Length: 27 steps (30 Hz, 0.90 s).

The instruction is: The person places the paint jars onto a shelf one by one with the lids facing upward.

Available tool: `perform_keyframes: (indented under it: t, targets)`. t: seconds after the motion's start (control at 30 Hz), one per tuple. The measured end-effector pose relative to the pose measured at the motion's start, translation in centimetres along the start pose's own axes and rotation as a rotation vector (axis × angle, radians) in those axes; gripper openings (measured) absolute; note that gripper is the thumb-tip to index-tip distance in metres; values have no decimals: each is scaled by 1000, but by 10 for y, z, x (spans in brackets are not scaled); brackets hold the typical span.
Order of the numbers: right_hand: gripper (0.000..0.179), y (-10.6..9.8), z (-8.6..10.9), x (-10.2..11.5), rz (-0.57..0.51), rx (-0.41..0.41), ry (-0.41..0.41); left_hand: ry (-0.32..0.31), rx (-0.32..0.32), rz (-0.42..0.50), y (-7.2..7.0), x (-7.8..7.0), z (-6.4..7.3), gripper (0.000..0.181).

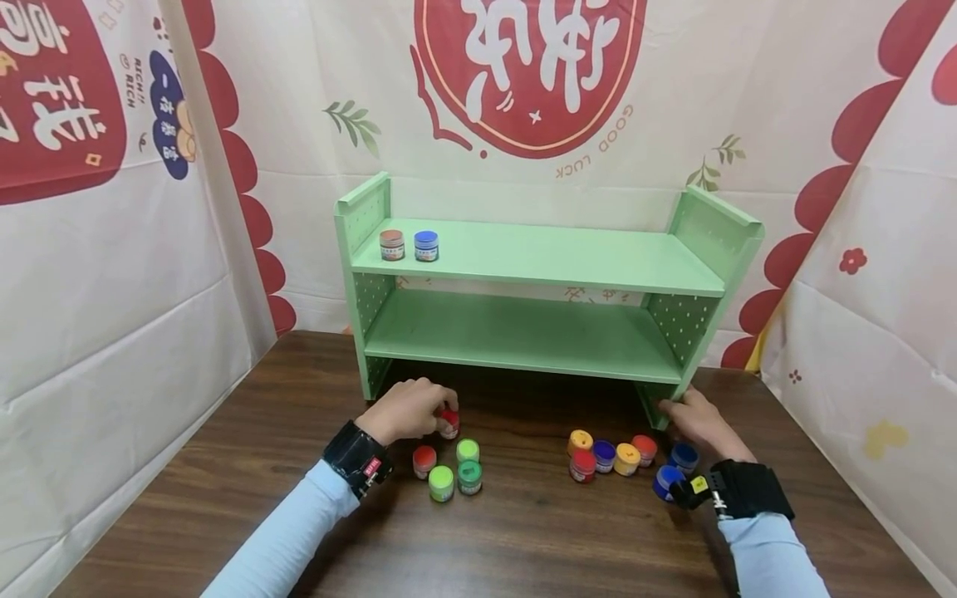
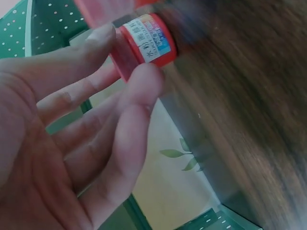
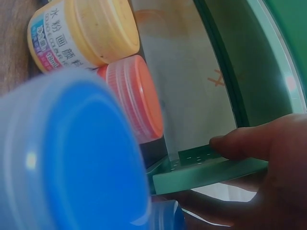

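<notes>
I work from far away and look through three cameras. The left hand [image 1: 414,409] pinches a red jar [image 1: 449,423] at the table [image 1: 523,531], in front of the left end of the green shelf [image 1: 538,257]. The head view hides part of this jar behind fingers, but the left wrist view shows its white and blue label. I cannot tell if it touches the wood.

The right hand [image 1: 703,422] grips the low right side of the shelf. The right wrist view shows the thumb on one face and fingers past the other; from the head it is hard to see.

Only the head view shows the brown jar [image 1: 392,246] and blue jar [image 1: 426,247] up on the top board. In the right wrist view, a big blue lid [image 3: 91,153] is blurry and its jar is cut off. A red blur [image 2: 105,9] is cut off atop the left wrist view.
</notes>
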State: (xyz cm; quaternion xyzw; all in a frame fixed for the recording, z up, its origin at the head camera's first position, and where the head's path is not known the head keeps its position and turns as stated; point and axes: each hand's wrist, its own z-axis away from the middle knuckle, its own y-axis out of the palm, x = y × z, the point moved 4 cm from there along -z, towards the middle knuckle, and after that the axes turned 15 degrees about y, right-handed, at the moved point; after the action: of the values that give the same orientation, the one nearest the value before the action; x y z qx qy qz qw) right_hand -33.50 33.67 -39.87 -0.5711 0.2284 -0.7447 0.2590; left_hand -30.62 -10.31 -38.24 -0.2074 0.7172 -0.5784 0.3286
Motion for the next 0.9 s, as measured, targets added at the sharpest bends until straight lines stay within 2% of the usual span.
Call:
perform_keyframes:
  t: [0.17,0.4,0.9]
  targets:
    - [47,4,1,-3,-20,3,28,-9,-9,8,4,0,0,29]
    - [47,4,2,-1,-12,-11,27,1,-22,-9,7,1,1,22]
    - [45,1,3,2,-5,-17,28,-21,3,-27,7,3,-1,30]
